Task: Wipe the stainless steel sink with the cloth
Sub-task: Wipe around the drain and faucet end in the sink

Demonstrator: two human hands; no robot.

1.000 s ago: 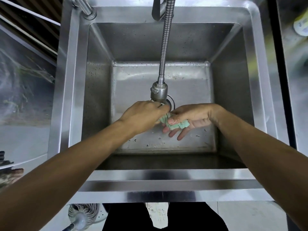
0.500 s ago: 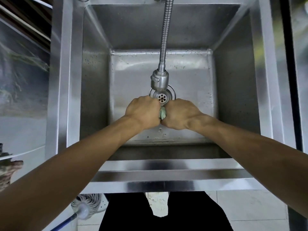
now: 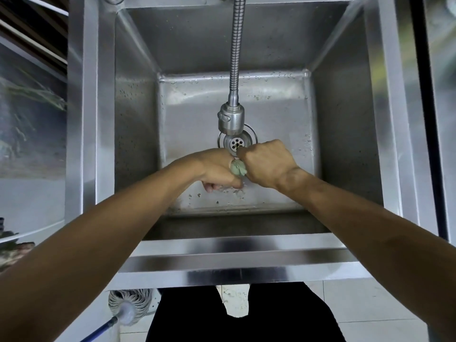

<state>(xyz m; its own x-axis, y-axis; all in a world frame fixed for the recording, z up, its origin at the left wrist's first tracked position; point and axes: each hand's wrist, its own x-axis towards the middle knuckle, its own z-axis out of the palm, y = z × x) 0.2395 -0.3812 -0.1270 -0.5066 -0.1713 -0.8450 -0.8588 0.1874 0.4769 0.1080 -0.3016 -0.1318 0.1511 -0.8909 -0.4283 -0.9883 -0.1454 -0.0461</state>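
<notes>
- In the head view, we look straight down into a deep stainless steel sink [image 3: 138, 149]; its floor and walls are speckled with water drops.
- Our left hand [image 3: 217, 169] and right hand [image 3: 267, 164] meet above the sink floor, just on our side of the round drain [image 3: 237, 143].
- Between them sits the cloth [image 3: 238, 168], a pale green wad bunched tight; only a small knot of it shows in the gap between the two fists.
- Our left hand has its fingers curled round one end of the cloth, knuckles turned outward and fingertips tucked beneath.
- Our right hand is clenched on the other end, its wrist bent sharply and its back toward us.
- The two fists are almost touching, with the cloth squeezed between them.
- A flexible ribbed faucet hose [image 3: 235, 45] comes down from the top edge and ends in a metal spray head [image 3: 231, 119] that hangs just beyond the hands, over the drain.
- Below the sink's front rim, at the lower left, we see a mop head [image 3: 129, 304] on a blue handle resting on the tiled floor.
</notes>
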